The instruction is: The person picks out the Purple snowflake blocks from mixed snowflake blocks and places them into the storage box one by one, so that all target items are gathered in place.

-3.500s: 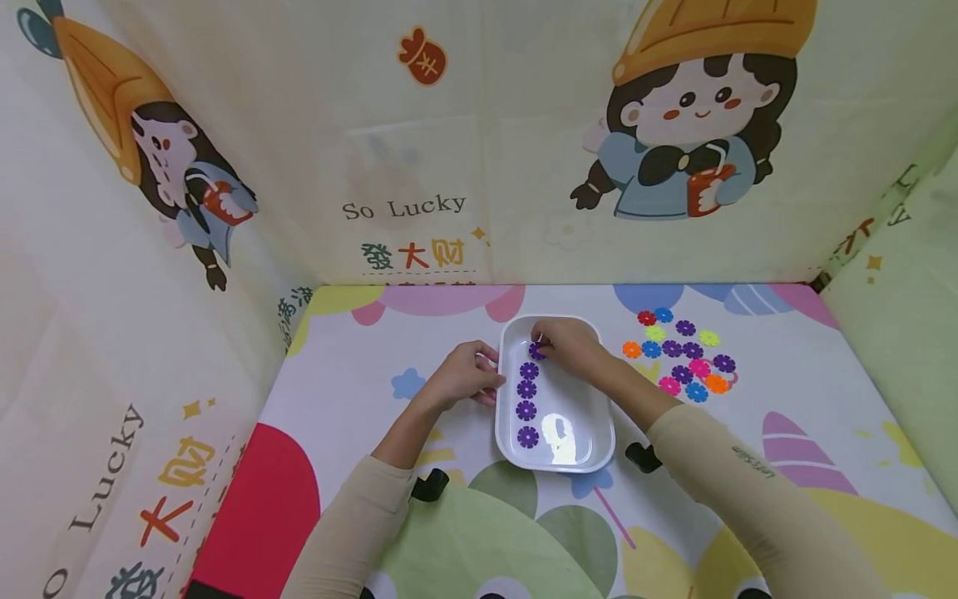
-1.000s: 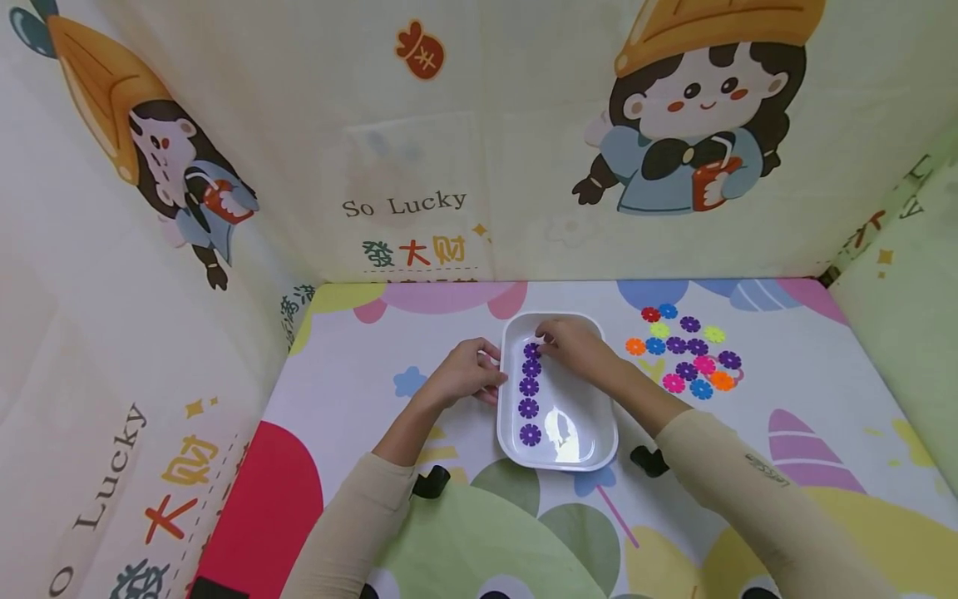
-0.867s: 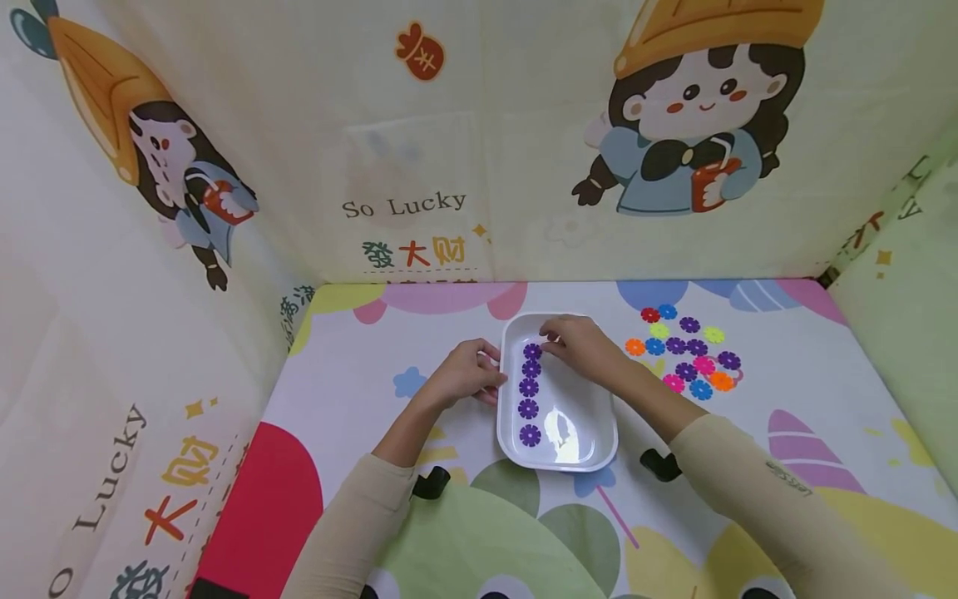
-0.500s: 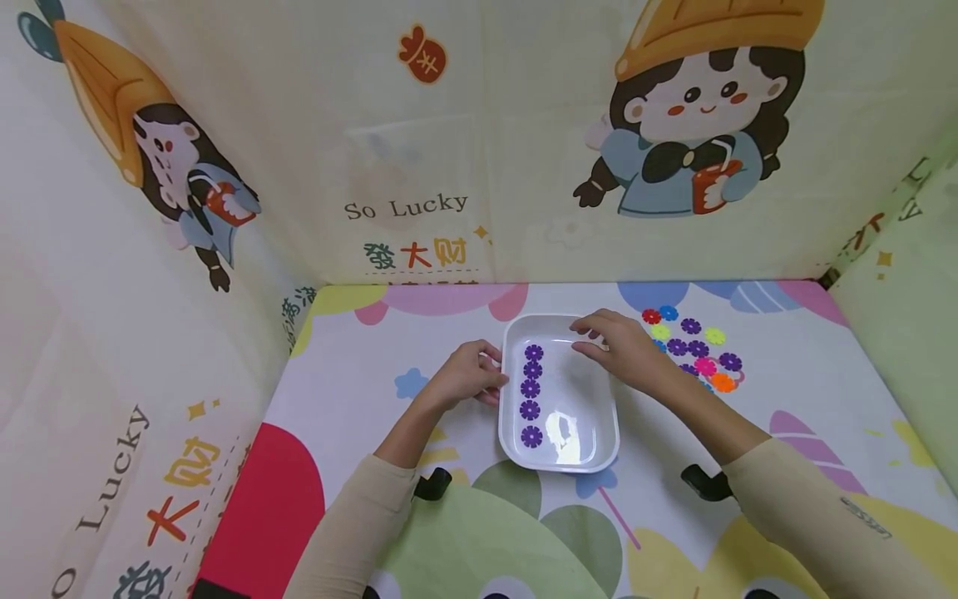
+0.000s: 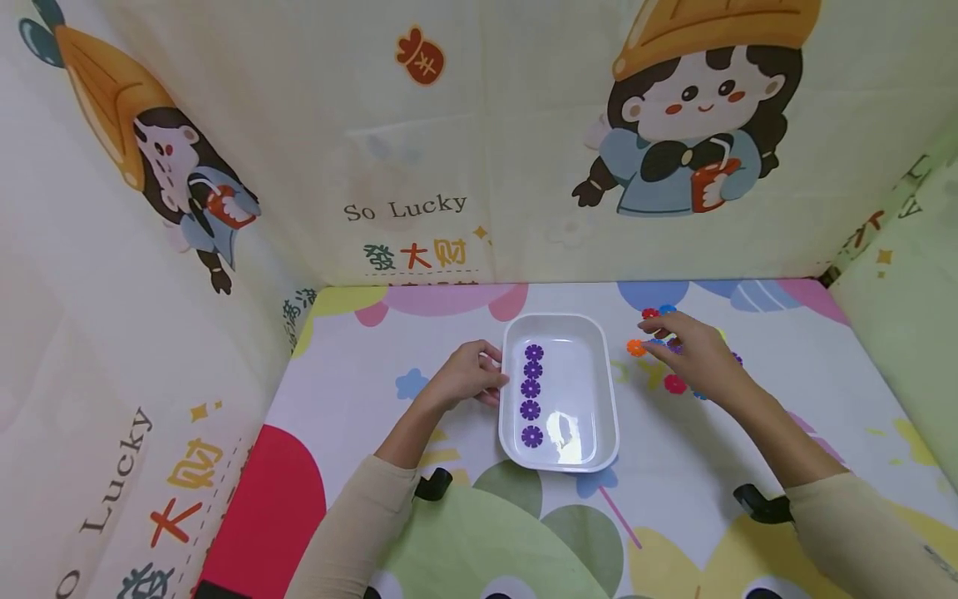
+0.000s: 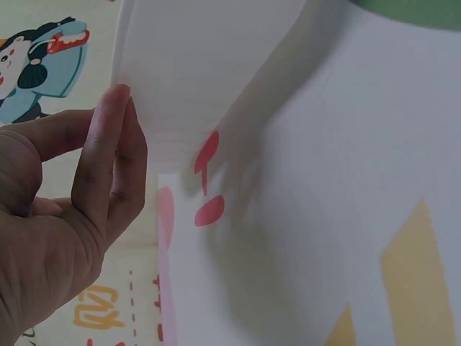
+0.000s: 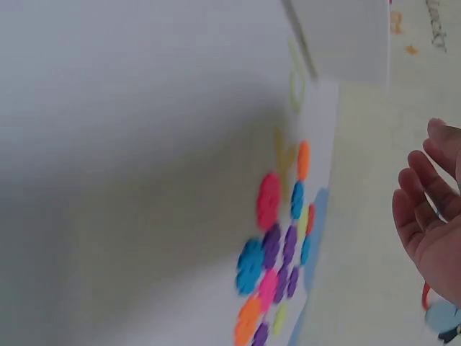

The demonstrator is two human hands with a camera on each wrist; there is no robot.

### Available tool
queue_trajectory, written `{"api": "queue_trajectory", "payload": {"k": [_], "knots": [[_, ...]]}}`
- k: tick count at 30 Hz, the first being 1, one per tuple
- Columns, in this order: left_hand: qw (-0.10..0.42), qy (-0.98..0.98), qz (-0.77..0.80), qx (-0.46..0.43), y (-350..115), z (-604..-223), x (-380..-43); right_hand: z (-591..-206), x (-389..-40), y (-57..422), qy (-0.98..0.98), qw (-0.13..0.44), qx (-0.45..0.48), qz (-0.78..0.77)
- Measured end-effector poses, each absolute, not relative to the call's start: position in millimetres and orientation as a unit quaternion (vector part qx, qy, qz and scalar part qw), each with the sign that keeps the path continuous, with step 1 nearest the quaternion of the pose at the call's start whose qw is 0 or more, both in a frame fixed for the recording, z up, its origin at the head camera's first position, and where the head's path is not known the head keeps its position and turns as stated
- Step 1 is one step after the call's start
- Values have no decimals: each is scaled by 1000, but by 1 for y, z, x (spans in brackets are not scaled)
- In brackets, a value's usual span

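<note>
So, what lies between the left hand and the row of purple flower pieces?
In the head view, the left wall of the white tray stands between the left hand and the purple flower pieces, then a bare strip of its floor.

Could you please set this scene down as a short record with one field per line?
Container: white tray, on the printed tabletop
In the tray: five purple flower-shaped pieces, in one column along its left side
Outside the tray: loose coloured pieces to its right, including purple, pink, orange and blue; partly hidden in the head view
Left hand: fingers touching the tray's left rim
Right hand: over the loose pieces, no piece visibly held
Backdrop: cream cloth with cartoon figures and "So Lucky" lettering
</note>
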State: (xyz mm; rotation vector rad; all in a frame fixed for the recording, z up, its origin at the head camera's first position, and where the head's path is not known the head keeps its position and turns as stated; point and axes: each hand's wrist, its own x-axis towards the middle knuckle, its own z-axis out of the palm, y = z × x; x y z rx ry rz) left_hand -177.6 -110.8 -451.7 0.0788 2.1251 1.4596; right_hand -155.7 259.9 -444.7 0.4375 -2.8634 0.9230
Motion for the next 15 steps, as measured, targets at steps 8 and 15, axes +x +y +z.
{"api": "queue_trajectory", "payload": {"k": [8, 15], "knots": [[277, 797, 536, 25, -111, -452, -177, -459, -151, 295, -959, -25, 76, 272], [277, 798, 534, 32, -110, -453, -178, -470, -151, 314, -962, -66, 101, 243]]}}
